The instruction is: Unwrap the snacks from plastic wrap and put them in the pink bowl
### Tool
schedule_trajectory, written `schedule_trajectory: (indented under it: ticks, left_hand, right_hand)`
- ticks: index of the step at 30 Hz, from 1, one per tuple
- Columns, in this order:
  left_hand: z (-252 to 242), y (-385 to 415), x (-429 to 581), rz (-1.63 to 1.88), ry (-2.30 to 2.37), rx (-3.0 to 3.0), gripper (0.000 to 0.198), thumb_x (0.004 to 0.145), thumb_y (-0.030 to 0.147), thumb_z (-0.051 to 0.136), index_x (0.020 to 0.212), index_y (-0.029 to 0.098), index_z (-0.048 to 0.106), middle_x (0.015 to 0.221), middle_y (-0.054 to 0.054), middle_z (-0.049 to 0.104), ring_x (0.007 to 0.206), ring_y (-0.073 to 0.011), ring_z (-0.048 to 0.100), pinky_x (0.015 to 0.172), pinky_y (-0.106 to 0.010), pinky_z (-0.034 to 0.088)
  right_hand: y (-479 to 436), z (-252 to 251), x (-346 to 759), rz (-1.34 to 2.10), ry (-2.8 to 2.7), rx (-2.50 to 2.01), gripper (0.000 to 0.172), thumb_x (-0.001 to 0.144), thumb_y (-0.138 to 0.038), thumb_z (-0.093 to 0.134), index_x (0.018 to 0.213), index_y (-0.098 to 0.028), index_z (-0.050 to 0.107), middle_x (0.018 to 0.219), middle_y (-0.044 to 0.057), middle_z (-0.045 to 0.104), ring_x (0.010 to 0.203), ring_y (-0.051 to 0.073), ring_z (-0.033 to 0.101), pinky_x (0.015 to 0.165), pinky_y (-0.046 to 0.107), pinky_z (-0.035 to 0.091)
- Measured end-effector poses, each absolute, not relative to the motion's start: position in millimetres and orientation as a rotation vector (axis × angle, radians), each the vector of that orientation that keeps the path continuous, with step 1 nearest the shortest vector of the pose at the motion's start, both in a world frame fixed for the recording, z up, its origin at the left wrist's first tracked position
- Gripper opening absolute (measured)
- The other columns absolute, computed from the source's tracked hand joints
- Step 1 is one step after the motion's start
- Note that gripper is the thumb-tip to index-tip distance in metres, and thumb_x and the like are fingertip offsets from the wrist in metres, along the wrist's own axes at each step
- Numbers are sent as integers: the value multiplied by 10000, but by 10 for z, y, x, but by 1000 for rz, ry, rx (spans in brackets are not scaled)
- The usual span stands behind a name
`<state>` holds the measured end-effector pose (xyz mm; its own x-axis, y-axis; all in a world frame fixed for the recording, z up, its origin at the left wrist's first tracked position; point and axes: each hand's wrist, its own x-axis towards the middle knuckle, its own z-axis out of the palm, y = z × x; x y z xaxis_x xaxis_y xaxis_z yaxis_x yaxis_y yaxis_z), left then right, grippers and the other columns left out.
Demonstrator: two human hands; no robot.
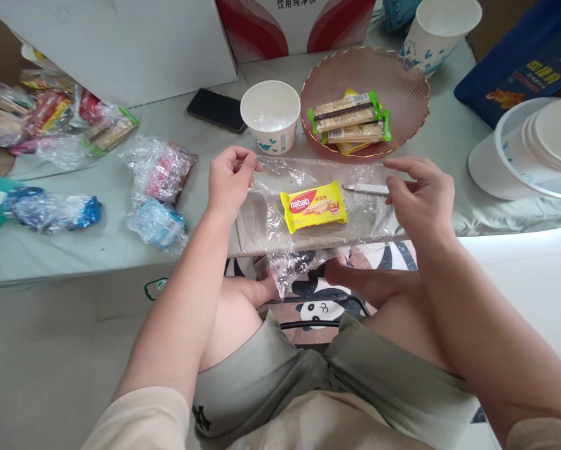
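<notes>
A yellow packet of nabati wafers [314, 206] lies at the table's front, with a sheet of clear plastic film [285, 250] spread around it and drooping over the edge. My left hand [231, 178] pinches the film's upper left corner. At the film's right side, my right hand [421, 190] has its fingers curled at the film's edge. A slim white craft knife [367, 189] points left from those fingers; whether they grip it or it lies beneath them, I cannot tell. Behind the film, a pink glass bowl [407, 94] holds green-ended snack bars [350, 119] and yellow packets.
A paper cup [271, 115] and a black phone [216, 110] sit behind my left hand. Crumpled wrappers [156, 225] and bagged snacks [50, 112] lie left. Stacked cups in a white tub [491, 156] stand right, near a blue box [519, 69]. White boxes [135, 44] line the back.
</notes>
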<state>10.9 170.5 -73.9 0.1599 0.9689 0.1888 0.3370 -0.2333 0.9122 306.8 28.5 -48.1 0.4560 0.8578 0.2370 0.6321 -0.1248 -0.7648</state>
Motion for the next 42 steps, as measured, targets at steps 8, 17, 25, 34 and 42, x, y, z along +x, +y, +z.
schedule_trajectory:
  ticks: [8,17,25,34,42]
  left_hand:
    - [-758,1726,114,1081,1235,1786,301,927,554,628,866,263,584,826,-31,720,659,-139,614,486,-255,411]
    - [-740,1703,114,1143,1283,1745,219,940,485,629,888,273,610,822,-27,706,651,-139,603,509,-270,423]
    - [-790,1791,61,1332,1312,1679,388,937,621,635,857,243,588,757,3,615,628,-113,540,531,-287,386]
    - [-741,1688,138,1127,1204,1525,440,714,445,919,994,276,624,888,3,684,786,-148,657,615,-265,514]
    - [-787,1735,137,1113,1330,1614,162,820,309,771,874,272,623,833,7,678,685,-142,634,584,-279,522]
  right_hand:
    - [285,-670,3139,316,-1439,-1861,244,835,-253,641,1033,-263,785,1310,111,707,543,99,603,587,347,595]
    - [155,-522,3035,151,-1373,-1715,358,931,-218,513,1220,-264,718,1260,113,674,756,195,697,552,354,575]
    - [178,-447,3004,197,-1374,-1717,416,940,-170,520,1322,-257,658,1363,160,621,829,220,693,615,385,608]
    - [218,-565,3028,248,-1288,-1617,453,849,-226,658,1285,-345,683,1324,58,627,903,211,699,634,368,598]
    - [239,-494,2966,340,-1148,-1669,514,792,-164,688,1274,-324,614,1265,35,685,625,122,604,571,323,501]
